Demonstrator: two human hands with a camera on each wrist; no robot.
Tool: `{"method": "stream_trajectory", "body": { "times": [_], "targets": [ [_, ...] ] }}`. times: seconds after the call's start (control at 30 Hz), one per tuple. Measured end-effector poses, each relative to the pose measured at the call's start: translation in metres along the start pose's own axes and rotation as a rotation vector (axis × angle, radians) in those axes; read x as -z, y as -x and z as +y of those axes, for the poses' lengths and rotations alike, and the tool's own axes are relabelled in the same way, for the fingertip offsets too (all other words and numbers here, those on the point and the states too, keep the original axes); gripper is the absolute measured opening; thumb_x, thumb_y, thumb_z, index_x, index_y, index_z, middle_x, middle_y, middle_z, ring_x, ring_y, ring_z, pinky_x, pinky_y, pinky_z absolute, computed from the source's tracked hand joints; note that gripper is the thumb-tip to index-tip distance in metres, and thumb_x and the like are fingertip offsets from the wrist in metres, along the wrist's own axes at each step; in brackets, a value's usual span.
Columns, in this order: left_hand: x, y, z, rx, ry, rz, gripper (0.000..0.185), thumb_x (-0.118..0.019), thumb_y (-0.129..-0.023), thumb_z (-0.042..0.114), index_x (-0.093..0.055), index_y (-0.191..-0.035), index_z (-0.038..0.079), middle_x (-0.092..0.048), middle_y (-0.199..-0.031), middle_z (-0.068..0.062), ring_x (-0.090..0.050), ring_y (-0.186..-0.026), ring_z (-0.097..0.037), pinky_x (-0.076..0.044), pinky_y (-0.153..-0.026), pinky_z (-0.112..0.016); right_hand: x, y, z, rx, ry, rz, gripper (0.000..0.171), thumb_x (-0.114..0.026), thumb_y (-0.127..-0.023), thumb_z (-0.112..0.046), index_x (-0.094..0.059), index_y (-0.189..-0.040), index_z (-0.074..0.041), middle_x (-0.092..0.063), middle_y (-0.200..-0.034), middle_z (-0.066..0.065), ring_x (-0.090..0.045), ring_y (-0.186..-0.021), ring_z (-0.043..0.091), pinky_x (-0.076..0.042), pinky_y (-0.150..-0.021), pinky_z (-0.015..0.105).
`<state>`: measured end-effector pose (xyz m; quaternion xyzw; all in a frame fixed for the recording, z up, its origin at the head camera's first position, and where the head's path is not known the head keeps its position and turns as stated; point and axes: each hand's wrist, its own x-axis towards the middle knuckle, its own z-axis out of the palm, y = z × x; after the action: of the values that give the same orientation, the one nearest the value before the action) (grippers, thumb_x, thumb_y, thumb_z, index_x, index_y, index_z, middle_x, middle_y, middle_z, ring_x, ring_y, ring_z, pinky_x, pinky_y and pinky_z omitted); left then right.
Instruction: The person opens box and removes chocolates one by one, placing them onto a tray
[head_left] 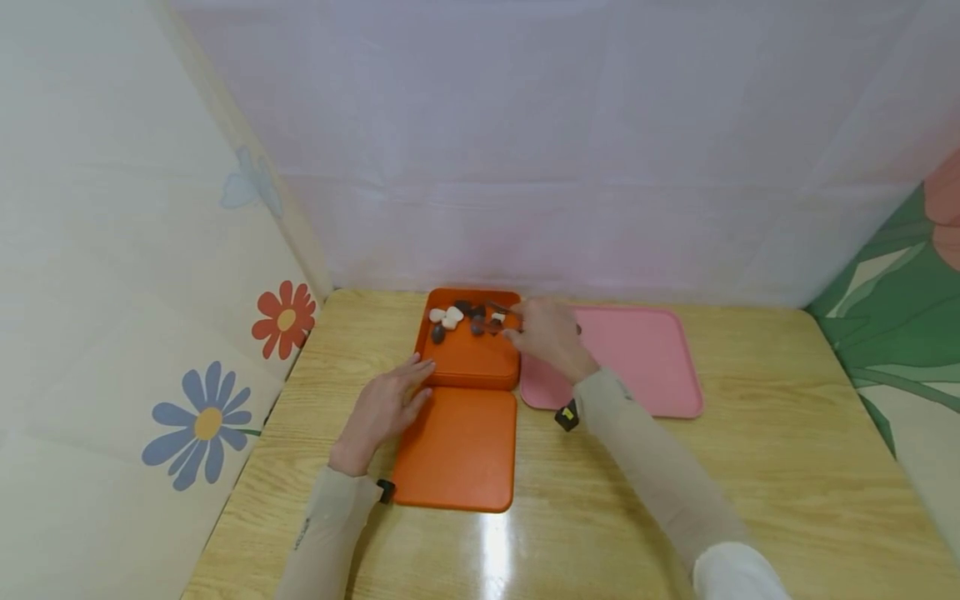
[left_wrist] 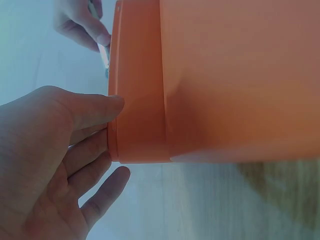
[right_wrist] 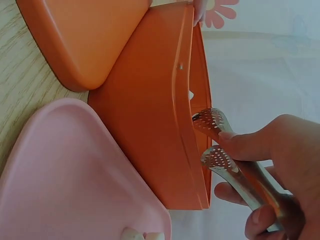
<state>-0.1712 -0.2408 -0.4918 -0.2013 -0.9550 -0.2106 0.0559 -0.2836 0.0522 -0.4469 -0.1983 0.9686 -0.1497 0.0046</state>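
Left hand (head_left: 382,408) laid flat, fingers straight against the orange box (head_left: 468,358) wall on the table (head_left: 750,467). Right hand (head_left: 547,333) nearer the pebbles (head_left: 453,318), pinching metal tongs (right_wrist: 235,170), tips slightly parted, pointing leftward over the box's far end.

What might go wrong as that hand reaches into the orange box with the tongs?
The stones sit bunched at the far end of the orange box, so the tongs may knock neighbours or lose a smooth one. The left hand only rests against the box's side, so the box could slide.
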Motion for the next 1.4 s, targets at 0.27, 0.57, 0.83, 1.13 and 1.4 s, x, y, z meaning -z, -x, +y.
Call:
{"method": "stream_trajectory", "body": {
  "times": [0.27, 0.57, 0.83, 1.13, 1.4],
  "targets": [
    [0.0, 0.001, 0.001, 0.007, 0.005, -0.013, 0.05, -0.075, -0.102, 0.017, -0.063, -0.149, 0.005, -0.064, -0.152, -0.011, -0.055, -0.147, -0.032, -0.054, -0.109, -0.056, -0.006, -0.003, -0.006, 0.009, -0.015, -0.02, 0.05, -0.077, -0.099, -0.043, -0.073, -0.138, -0.012, -0.061, -0.073, 0.001, -0.03, -0.049, 0.008, -0.024, -0.043, 0.024],
    [0.0, 0.0, 0.003, 0.005, 0.005, -0.013, 0.05, -0.074, -0.102, 0.017, -0.063, -0.149, 0.005, -0.063, -0.153, -0.012, -0.055, -0.147, -0.034, -0.054, -0.108, -0.057, -0.009, -0.005, -0.008, -0.008, -0.041, -0.055, 0.044, -0.076, -0.1, -0.039, -0.076, -0.135, -0.013, -0.071, -0.083, 0.001, -0.031, -0.042, 0.005, -0.025, -0.038, 0.021],
    [0.002, 0.0, 0.003, 0.003, -0.001, -0.018, 0.05, -0.073, -0.102, 0.017, -0.063, -0.149, 0.005, -0.063, -0.153, -0.011, -0.055, -0.147, -0.033, -0.054, -0.109, -0.056, -0.014, -0.009, -0.008, -0.009, -0.019, -0.05, 0.039, -0.077, -0.098, -0.042, -0.08, -0.126, -0.014, -0.061, -0.065, -0.003, -0.032, -0.043, 0.006, -0.025, -0.04, 0.023],
    [0.003, 0.001, 0.002, 0.005, 0.0, -0.017, 0.05, -0.073, -0.103, 0.018, -0.063, -0.15, 0.005, -0.063, -0.153, -0.011, -0.055, -0.147, -0.033, -0.053, -0.11, -0.057, -0.014, -0.014, -0.013, -0.01, 0.036, -0.056, 0.028, -0.077, -0.098, -0.04, -0.08, -0.106, -0.013, -0.06, -0.073, -0.001, -0.044, -0.051, 0.009, -0.032, -0.043, 0.024],
    [0.003, 0.001, 0.002, 0.009, 0.008, -0.023, 0.049, -0.073, -0.103, 0.017, -0.063, -0.149, 0.005, -0.063, -0.153, -0.012, -0.054, -0.147, -0.034, -0.054, -0.109, -0.057, -0.013, -0.019, -0.017, 0.005, 0.139, -0.055, 0.024, -0.079, -0.096, -0.036, -0.076, -0.094, -0.012, -0.07, -0.088, 0.0, -0.062, -0.067, 0.015, -0.052, -0.052, 0.031]
  ]
}}
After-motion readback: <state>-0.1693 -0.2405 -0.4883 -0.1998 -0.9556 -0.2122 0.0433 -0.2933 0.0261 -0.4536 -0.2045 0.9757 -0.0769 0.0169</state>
